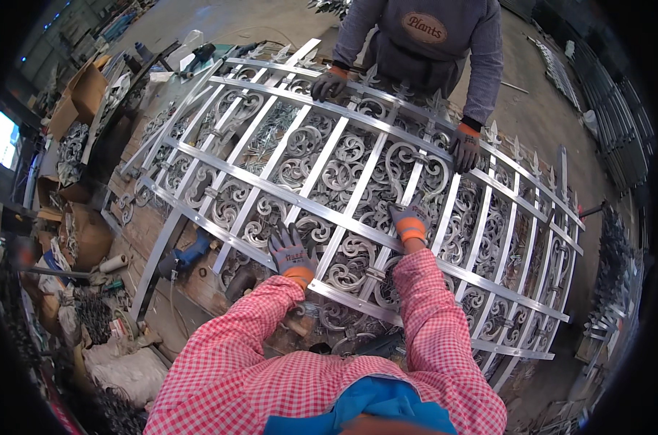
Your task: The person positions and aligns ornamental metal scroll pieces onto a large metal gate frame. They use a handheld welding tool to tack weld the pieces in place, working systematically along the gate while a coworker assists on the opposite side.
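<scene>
A large silvery metal fence panel [300,201] with long rails, upright bars and spear tips lies across the worktable. My left hand [293,250], in a grey glove with an orange cuff, rests at its near rail with fingers spread over grey scroll ornaments [254,230]. Farther in and to the right, my right hand [410,220], gloved alike, is closed around an upright bar [417,174] just beyond a rail; its fingertips are partly hidden. Across the panel, a co-worker's gloved hands [329,83] rest on the far rails.
Many loose scroll castings and small metal pieces fill the tabletop beneath the panel. A blue power tool [191,249] lies at the near left. Cardboard boxes [82,94] and sacks [122,370] crowd the left side. Dark fence panels [608,109] lean at the far right.
</scene>
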